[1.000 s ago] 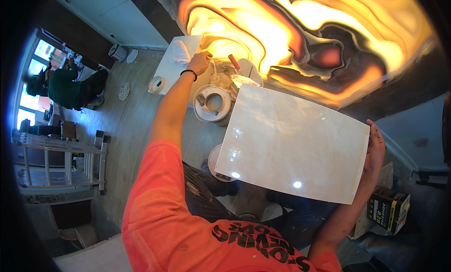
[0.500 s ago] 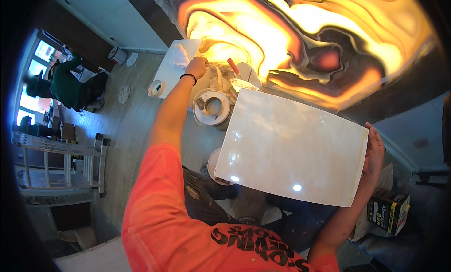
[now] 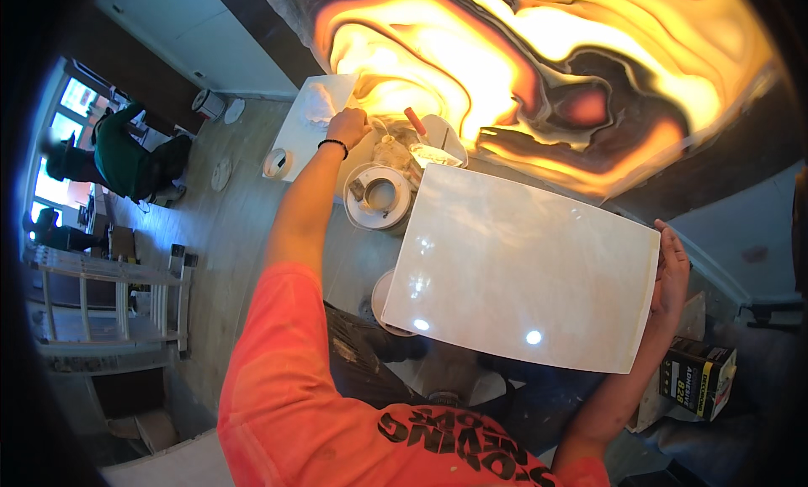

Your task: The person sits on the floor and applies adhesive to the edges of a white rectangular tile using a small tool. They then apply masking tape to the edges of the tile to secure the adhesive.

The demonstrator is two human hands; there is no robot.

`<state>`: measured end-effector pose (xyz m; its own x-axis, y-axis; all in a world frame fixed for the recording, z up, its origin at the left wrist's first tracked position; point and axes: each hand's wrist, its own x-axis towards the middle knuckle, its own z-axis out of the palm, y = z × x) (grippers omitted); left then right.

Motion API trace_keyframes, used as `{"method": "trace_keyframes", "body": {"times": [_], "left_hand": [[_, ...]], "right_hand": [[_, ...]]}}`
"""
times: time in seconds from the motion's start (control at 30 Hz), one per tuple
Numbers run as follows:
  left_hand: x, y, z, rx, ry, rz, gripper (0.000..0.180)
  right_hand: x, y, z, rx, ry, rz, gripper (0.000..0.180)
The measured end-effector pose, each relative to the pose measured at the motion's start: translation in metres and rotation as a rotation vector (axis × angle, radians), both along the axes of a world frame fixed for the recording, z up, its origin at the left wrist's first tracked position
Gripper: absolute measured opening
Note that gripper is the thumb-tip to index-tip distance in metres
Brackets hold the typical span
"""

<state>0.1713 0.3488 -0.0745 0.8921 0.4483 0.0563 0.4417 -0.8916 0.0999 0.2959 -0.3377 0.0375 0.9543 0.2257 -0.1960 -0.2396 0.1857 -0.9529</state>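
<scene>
We see a glossy, pale marbled panel (image 3: 520,264) tilted over the person's lap, its corner reaching across a round, pinkish-white piece below. The right hand (image 3: 671,264) is at the panel's right edge, its fingers fairly straight and close together; the thumb is hidden, so we cannot tell whether it pinches the panel or only steadies it.

The left hand (image 3: 349,127), with a black beaded bracelet (image 3: 334,148) on its wrist, is stretched out beside a white board (image 3: 295,138). Its fingers are curled inward, and we cannot tell whether they pinch anything. Crumpled clear plastic (image 3: 318,106) and a tape roll (image 3: 275,163) lie on the board. Near the hand we find a red-handled tool (image 3: 414,121) and a round white tub (image 3: 373,218).

Beyond these, a backlit slab (image 3: 505,66) glows yellow and orange with dark swirls. To the right we see a black-and-yellow can (image 3: 697,377); to the left, a metal ladder (image 3: 109,272) and a co-worker in a green top (image 3: 118,154), bent forward near bright windows.
</scene>
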Motion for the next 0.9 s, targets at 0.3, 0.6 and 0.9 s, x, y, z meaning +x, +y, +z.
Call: {"method": "trace_keyframes", "body": {"times": [0.3,0.6,0.9], "left_hand": [[-0.005,-0.015,-0.002,-0.035,-0.264,-0.042,0.030],[0.000,0.000,-0.011,-0.024,-0.072,-0.100,0.039],[0.009,-0.017,0.001,-0.128,-0.003,0.053,0.038]], "right_hand": [[-0.004,0.001,0.002,-0.018,-0.002,-0.030,0.030],[-0.003,0.004,0.002,-0.026,0.006,-0.027,0.029],[-0.003,0.001,0.003,-0.031,0.017,-0.014,0.030]]}}
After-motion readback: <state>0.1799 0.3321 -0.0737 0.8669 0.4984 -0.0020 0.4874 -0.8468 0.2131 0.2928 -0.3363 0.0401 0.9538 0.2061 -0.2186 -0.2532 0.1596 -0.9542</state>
